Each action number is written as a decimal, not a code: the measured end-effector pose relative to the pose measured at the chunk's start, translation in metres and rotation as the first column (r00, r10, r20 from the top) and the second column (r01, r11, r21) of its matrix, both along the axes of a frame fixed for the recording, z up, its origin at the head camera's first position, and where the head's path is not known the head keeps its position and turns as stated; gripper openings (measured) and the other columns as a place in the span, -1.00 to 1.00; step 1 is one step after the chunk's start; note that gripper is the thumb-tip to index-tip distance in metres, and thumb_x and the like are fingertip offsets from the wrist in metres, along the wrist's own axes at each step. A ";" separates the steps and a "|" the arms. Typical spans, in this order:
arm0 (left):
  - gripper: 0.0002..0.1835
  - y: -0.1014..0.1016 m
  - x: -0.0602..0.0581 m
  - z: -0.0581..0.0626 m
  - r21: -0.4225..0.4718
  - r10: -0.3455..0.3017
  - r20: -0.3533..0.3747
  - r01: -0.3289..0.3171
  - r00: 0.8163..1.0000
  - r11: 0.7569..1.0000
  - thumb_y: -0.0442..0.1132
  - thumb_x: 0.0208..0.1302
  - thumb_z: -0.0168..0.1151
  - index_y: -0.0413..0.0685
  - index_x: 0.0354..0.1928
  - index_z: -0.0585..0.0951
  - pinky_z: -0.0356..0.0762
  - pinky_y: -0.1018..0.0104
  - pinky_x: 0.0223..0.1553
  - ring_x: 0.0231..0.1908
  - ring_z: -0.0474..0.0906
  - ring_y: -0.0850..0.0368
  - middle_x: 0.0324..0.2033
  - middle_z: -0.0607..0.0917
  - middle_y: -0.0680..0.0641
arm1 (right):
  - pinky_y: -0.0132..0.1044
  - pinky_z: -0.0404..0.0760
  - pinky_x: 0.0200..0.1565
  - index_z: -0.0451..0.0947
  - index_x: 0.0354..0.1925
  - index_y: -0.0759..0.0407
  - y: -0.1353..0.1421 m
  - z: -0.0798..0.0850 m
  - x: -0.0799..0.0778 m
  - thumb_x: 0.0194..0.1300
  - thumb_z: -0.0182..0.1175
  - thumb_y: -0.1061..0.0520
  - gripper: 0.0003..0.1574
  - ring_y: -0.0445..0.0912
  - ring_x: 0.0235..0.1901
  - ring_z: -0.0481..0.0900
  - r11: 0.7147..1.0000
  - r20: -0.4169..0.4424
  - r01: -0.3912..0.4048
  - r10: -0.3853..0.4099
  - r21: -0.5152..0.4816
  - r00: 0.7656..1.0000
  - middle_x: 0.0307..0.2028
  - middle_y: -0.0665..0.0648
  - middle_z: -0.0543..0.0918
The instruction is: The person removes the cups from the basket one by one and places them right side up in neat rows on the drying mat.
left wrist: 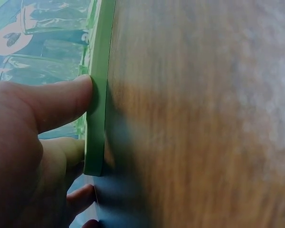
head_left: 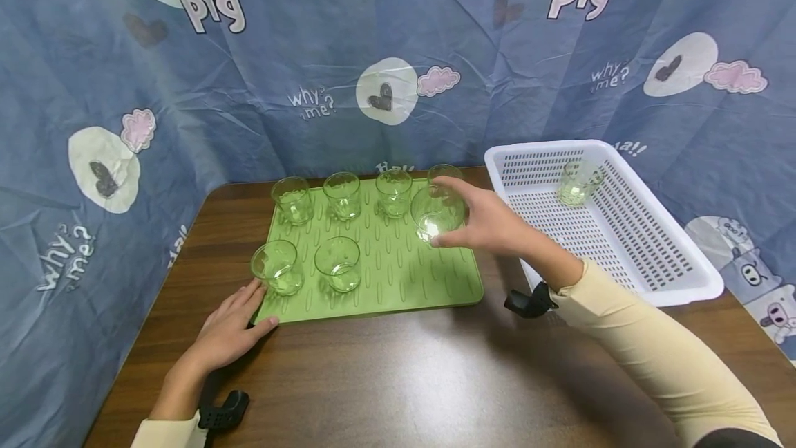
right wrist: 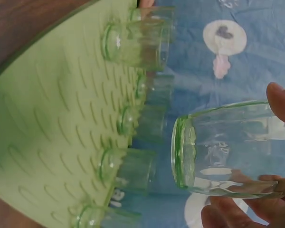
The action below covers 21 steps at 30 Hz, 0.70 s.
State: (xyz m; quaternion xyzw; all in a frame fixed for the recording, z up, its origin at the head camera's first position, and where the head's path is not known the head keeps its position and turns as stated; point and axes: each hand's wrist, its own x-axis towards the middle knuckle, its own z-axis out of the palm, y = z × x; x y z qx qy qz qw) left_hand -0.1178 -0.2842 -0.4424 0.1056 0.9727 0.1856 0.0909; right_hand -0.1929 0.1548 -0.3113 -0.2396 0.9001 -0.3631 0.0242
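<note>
My right hand [head_left: 491,223] grips a clear, green-tinted glass [head_left: 437,209] between thumb and fingers, over the right part of a ribbed green draining mat [head_left: 398,282]. In the right wrist view the held glass [right wrist: 228,152] has its base apart from the mat. At the mat's front left corner, my left hand [head_left: 233,327] rests with extended fingers; its thumb [left wrist: 61,102] touches the mat's edge in the left wrist view. Beside these fingers stands another glass [head_left: 278,268], with a second glass [head_left: 338,265] to its right. Matching upright glasses [head_left: 343,196] form a back row, one partly hidden behind the held one.
A white slotted plastic basket [head_left: 684,282] stands on the right of the brown wooden table [head_left: 385,379], with one glass [head_left: 577,185] inside. Behind the table hangs a blue printed cloth [head_left: 261,88]. Both wrists wear black mounts.
</note>
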 end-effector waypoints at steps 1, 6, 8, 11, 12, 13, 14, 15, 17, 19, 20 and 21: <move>-0.15 0.000 0.000 0.000 -0.002 -0.001 -0.002 0.001 1.000 1.000 0.15 0.44 0.07 -0.35 0.49 0.16 0.09 -0.56 0.22 0.43 0.04 -0.52 0.52 0.07 -0.38 | -0.20 0.62 -0.23 0.21 0.47 0.01 -0.001 -0.001 0.000 -0.04 0.57 -0.02 0.19 -0.10 -0.41 0.60 1.000 0.007 -0.001 0.001 -0.005 1.000 0.28 0.07 0.57; -0.15 -0.001 -0.001 0.000 -0.010 -0.003 -0.004 0.003 1.000 1.000 0.15 0.44 0.06 -0.36 0.49 0.16 0.10 -0.55 0.22 0.42 0.04 -0.52 0.52 0.08 -0.39 | -0.07 0.64 -0.04 0.21 0.48 -0.09 -0.004 -0.009 0.002 -0.07 0.58 -0.07 0.21 -0.08 -0.35 0.64 0.999 0.042 0.040 -0.039 -0.012 0.998 0.24 0.11 0.58; -0.15 -0.001 -0.001 -0.001 -0.012 -0.003 -0.003 0.003 1.000 1.000 0.15 0.44 0.06 -0.35 0.49 0.16 0.11 -0.55 0.22 0.42 0.04 -0.52 0.52 0.08 -0.38 | 0.05 0.61 0.07 0.21 0.48 -0.12 -0.005 -0.013 0.003 -0.08 0.58 -0.08 0.21 -0.06 -0.43 0.64 0.998 0.056 0.051 -0.050 -0.025 0.997 0.27 0.15 0.55; -0.15 -0.001 -0.002 -0.002 -0.013 -0.003 -0.006 0.003 1.000 1.000 0.15 0.44 0.06 -0.35 0.49 0.16 0.11 -0.56 0.21 0.42 0.04 -0.52 0.51 0.08 -0.39 | 0.11 0.52 0.22 0.24 0.46 -0.13 -0.009 -0.020 0.005 -0.08 0.58 -0.08 0.18 -0.07 -0.40 0.67 0.997 0.057 0.056 -0.053 -0.059 0.997 0.35 0.17 0.48; -0.15 -0.002 -0.002 -0.002 -0.013 -0.003 -0.004 0.003 1.000 1.000 0.15 0.44 0.06 -0.35 0.49 0.16 0.11 -0.56 0.21 0.42 0.04 -0.52 0.51 0.08 -0.39 | 0.11 0.51 0.23 0.24 0.45 -0.13 -0.010 -0.022 0.005 -0.08 0.58 -0.08 0.17 -0.05 -0.37 0.69 0.995 0.062 0.059 -0.054 -0.076 0.997 0.35 0.17 0.47; -0.15 -0.002 -0.002 -0.003 -0.013 -0.002 -0.002 0.002 1.000 1.000 0.15 0.44 0.06 -0.35 0.49 0.16 0.10 -0.56 0.21 0.42 0.04 -0.52 0.51 0.08 -0.39 | 0.11 0.50 0.24 0.25 0.45 -0.12 -0.012 -0.024 0.005 -0.08 0.58 -0.07 0.16 -0.04 -0.26 0.70 0.994 0.064 0.059 -0.053 -0.097 0.997 0.34 0.16 0.48; -0.15 -0.002 -0.001 -0.003 -0.014 -0.001 -0.001 0.001 1.000 1.000 0.15 0.44 0.06 -0.36 0.49 0.16 0.11 -0.56 0.21 0.42 0.04 -0.52 0.52 0.08 -0.39 | 0.09 0.52 0.23 0.25 0.44 -0.11 -0.014 -0.027 0.005 -0.07 0.58 -0.06 0.15 -0.02 -0.15 0.69 0.991 0.065 0.058 -0.050 -0.120 0.997 0.32 0.15 0.51; -0.15 -0.002 -0.001 -0.003 -0.015 0.000 0.002 0.000 1.000 1.000 0.15 0.44 0.06 -0.37 0.49 0.15 0.11 -0.56 0.21 0.42 0.04 -0.52 0.52 0.07 -0.39 | 0.07 0.53 0.22 0.26 0.43 -0.10 -0.017 -0.030 0.005 -0.06 0.58 -0.05 0.14 -0.01 -0.04 0.67 0.987 0.074 0.061 -0.051 -0.146 0.996 0.29 0.14 0.53; -0.15 -0.002 0.000 -0.003 -0.017 0.002 0.006 -0.002 1.000 1.000 0.15 0.44 0.06 -0.37 0.49 0.15 0.11 -0.56 0.21 0.42 0.04 -0.52 0.52 0.07 -0.39 | 0.02 0.53 0.22 0.27 0.42 -0.10 -0.021 -0.036 0.005 -0.06 0.58 -0.05 0.12 0.02 0.09 0.62 0.979 0.097 0.071 -0.053 -0.189 0.994 0.25 0.11 0.56; -0.15 -0.002 0.000 -0.003 -0.018 0.004 0.006 -0.004 1.000 1.000 0.16 0.44 0.05 -0.37 0.49 0.15 0.11 -0.56 0.21 0.42 0.04 -0.52 0.52 0.07 -0.38 | 0.01 0.53 0.23 0.27 0.41 -0.07 -0.026 -0.043 0.004 -0.05 0.58 -0.03 0.11 0.04 0.18 0.58 0.970 0.123 0.074 -0.046 -0.231 0.991 0.22 0.10 0.58; -0.15 -0.002 -0.001 -0.002 -0.017 0.003 0.003 -0.003 1.000 1.000 0.16 0.45 0.05 -0.36 0.49 0.15 0.11 -0.56 0.21 0.42 0.04 -0.52 0.52 0.07 -0.38 | 0.02 0.52 0.24 0.27 0.41 -0.06 -0.028 -0.046 0.004 -0.05 0.58 -0.03 0.11 0.05 0.19 0.57 0.967 0.134 0.079 -0.047 -0.242 0.990 0.22 0.09 0.58; -0.15 -0.001 -0.001 -0.002 -0.015 0.003 0.002 -0.003 1.000 1.000 0.16 0.45 0.05 -0.36 0.49 0.15 0.11 -0.56 0.21 0.42 0.04 -0.52 0.52 0.07 -0.38 | 0.02 0.51 0.25 0.26 0.41 -0.05 -0.030 -0.049 0.004 -0.05 0.58 -0.03 0.12 0.05 0.20 0.57 0.965 0.145 0.086 -0.051 -0.246 0.988 0.23 0.08 0.58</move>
